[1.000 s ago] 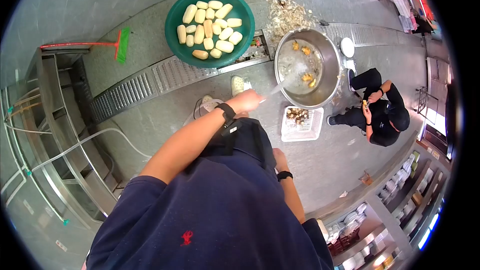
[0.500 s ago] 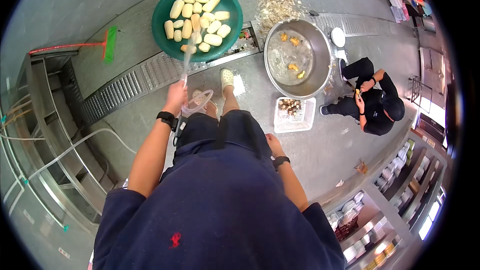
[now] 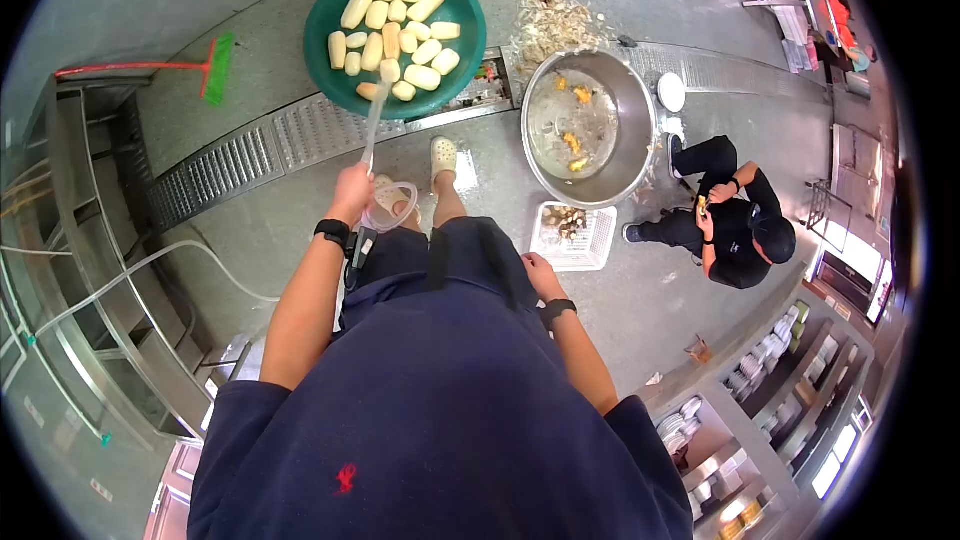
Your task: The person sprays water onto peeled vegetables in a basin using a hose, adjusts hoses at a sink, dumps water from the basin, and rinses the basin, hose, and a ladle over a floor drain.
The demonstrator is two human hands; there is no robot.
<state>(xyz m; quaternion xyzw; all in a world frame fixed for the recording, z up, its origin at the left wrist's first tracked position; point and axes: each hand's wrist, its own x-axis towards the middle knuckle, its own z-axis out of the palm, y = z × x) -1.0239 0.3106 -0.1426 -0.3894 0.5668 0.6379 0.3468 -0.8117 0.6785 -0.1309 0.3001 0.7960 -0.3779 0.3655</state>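
My left hand is closed on a clear hose, part of which loops beside it. Water streams from the hose into the green basin, where several pale peeled pieces lie. My right hand hangs by my right thigh with its fingers curled; whether it holds anything is hidden. In front and to the right is a large metal bowl with several yellow pieces in shallow water. A white basket of brown and white pieces sits just below it.
A person in black sits at the right, holding a small yellow piece. Peelings lie beyond the metal bowl, near a white round object. A drain grate crosses the floor. A green broom and metal racks stand left.
My left hand has swung left with the hose, and the water has moved from the metal bowl to the green basin. My right hand stays near my thigh.
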